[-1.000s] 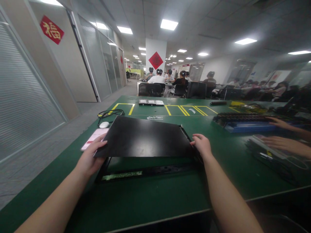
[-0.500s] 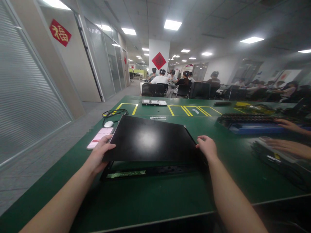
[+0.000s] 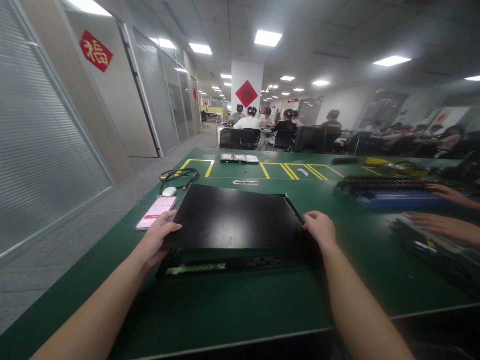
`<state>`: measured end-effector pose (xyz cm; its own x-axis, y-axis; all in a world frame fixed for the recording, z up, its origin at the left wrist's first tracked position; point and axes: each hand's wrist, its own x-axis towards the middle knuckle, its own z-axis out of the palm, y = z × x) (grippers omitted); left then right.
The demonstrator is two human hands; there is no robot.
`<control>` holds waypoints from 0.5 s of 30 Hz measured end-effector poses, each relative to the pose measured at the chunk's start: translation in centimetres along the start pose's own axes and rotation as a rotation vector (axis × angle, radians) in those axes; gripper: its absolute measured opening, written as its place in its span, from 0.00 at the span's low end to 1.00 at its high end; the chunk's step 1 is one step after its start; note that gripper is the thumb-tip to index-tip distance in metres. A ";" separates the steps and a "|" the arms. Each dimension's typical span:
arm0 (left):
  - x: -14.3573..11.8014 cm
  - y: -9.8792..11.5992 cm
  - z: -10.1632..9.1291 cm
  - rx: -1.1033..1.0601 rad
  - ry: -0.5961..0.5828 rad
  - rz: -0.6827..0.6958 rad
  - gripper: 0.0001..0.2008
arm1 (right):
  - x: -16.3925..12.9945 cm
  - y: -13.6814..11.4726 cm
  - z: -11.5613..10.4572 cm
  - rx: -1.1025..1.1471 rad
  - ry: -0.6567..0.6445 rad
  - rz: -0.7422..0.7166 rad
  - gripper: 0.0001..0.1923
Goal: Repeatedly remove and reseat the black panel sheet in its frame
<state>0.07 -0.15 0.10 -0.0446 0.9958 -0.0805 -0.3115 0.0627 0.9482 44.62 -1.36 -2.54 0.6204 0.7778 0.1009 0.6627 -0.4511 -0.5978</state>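
A glossy black screen panel (image 3: 232, 217) lies tilted in front of me, throwing back a ceiling light. My left hand (image 3: 160, 234) is closed on its left edge, thumb on top and fingers underneath. At the right edge, my right hand (image 3: 318, 227) pinches the panel between thumb and bent fingers; whether it also grips the dark frame there I cannot tell. Below the panel's near edge shows a dark frame strip (image 3: 262, 262) with a green circuit board (image 3: 197, 269) along its left part. The panel hides the rest of what is under it.
Left of the panel lie a phone (image 3: 155, 212), a white mouse (image 3: 169, 191) and a black cable (image 3: 178, 174) on the green table (image 3: 240, 310). Several small drives (image 3: 239, 158) sit at the back. At right, a co-worker's hands (image 3: 437, 222) are near a blue tray (image 3: 397, 197).
The panel's far edge has sunk a little, so the panel lies flatter. Both hands keep their hold at the sides. The view has shifted slightly.
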 end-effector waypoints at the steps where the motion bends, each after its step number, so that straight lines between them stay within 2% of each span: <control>1: 0.1 0.0 -0.1 0.005 -0.007 -0.005 0.26 | 0.0 -0.1 0.0 -0.008 -0.001 0.002 0.14; 7: 0.5 -0.2 -0.3 0.000 -0.027 -0.006 0.25 | -0.1 -0.1 -0.3 0.013 -0.038 0.018 0.14; 15: 1.0 -0.8 -0.7 -0.013 0.001 -0.031 0.24 | -0.2 -0.2 -0.1 -0.073 -0.002 -0.002 0.14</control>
<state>-0.38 0.77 -0.98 -0.0352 0.9933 -0.1104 -0.3250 0.0931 0.9411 44.42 -1.53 -2.34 0.6179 0.7798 0.1005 0.6929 -0.4797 -0.5382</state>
